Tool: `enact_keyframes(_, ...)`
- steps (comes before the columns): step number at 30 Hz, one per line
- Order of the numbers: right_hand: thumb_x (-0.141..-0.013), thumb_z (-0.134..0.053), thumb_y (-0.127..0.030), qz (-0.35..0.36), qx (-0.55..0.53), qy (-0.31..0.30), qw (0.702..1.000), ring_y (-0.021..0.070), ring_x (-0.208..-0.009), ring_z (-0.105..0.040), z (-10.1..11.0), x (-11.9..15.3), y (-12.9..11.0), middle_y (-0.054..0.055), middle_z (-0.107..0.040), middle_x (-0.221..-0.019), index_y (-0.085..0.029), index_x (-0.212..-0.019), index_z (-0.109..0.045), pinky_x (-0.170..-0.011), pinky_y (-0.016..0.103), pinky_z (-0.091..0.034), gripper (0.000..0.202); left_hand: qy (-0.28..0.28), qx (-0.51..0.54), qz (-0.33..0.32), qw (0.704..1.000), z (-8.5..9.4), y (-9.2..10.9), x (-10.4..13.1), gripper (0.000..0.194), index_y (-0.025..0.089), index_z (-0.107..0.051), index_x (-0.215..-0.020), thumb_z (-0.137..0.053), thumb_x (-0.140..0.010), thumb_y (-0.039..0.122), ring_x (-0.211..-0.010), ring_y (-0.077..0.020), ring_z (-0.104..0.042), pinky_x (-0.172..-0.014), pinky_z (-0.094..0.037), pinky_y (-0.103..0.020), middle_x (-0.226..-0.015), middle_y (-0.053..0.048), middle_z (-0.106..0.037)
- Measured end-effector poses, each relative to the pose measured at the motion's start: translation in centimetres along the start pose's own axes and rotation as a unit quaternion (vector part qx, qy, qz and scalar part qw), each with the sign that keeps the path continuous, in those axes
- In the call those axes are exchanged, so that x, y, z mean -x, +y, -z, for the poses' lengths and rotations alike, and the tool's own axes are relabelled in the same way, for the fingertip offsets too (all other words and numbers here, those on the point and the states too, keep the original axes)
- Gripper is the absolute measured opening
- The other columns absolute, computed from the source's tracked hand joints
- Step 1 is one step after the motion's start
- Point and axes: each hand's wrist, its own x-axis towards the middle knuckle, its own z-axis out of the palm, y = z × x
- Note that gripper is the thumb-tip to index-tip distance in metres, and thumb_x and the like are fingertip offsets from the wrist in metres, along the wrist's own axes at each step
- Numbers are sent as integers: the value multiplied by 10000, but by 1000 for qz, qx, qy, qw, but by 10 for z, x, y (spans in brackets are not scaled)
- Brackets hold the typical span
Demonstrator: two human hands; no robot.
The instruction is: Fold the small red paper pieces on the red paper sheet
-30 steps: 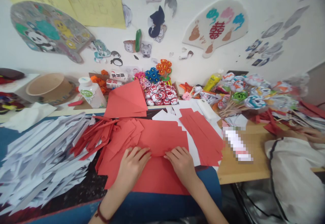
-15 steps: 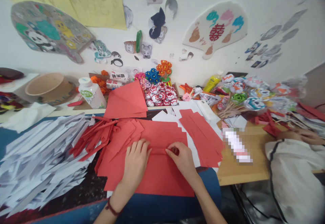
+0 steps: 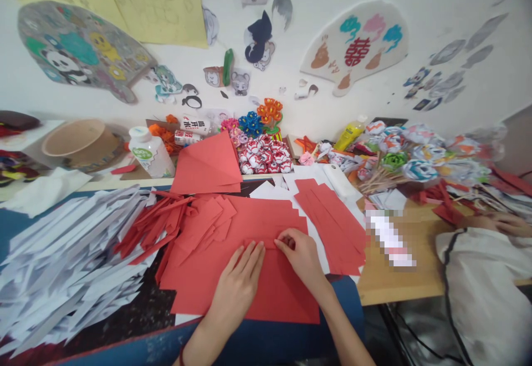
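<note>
A narrow folded red paper strip [image 3: 269,243] lies across the large red sheets [image 3: 282,294] in front of me. My left hand [image 3: 239,280] rests flat with fingers extended on the strip's left part. At the strip's right end, my right hand [image 3: 298,252] pinches the paper between thumb and index finger. Small red pieces [image 3: 214,219] lie left of my hands, beside a bundle of folded red strips [image 3: 155,225]. More cut red strips [image 3: 328,225] are stacked to the right on white paper.
A large heap of folded white strips [image 3: 78,261] covers the left side. Behind stand a white bottle [image 3: 150,153], a red and white flower cluster [image 3: 266,155] and a round bowl [image 3: 81,144]. Paper flowers [image 3: 419,150] and another person's sleeve [image 3: 490,283] are at right.
My left hand has moved right and slightly toward me, its fingers now laid over the strip instead of gripping its left end. My right hand keeps its pinch, shifted slightly right.
</note>
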Motion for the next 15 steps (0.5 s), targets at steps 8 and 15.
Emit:
enact_keyframes(8, -846, -620, -274, -4, 25, -5, 1000, 170, -660, -601, 1, -6, 5, 2, -691, -744, -219, -783, -669, -607, 271, -407, 97, -23, -18, 19, 999, 1, 4, -1, 481, 135, -510, -1372, -335, -923, 121, -1313, -196, -443, -1085, -361, -387, -1416, -61, -529)
enact_keyframes(15, -831, -679, -327, 32, -33, -8, 999, 144, -621, -555, 7, -6, 14, 10, -639, -828, -221, -830, -679, -616, 274, -433, 106, -23, -17, 30, 999, -1, 6, -1, 496, 153, -497, -1384, -325, -920, 107, -1305, -186, -450, -1075, -367, -387, -1420, -47, -526)
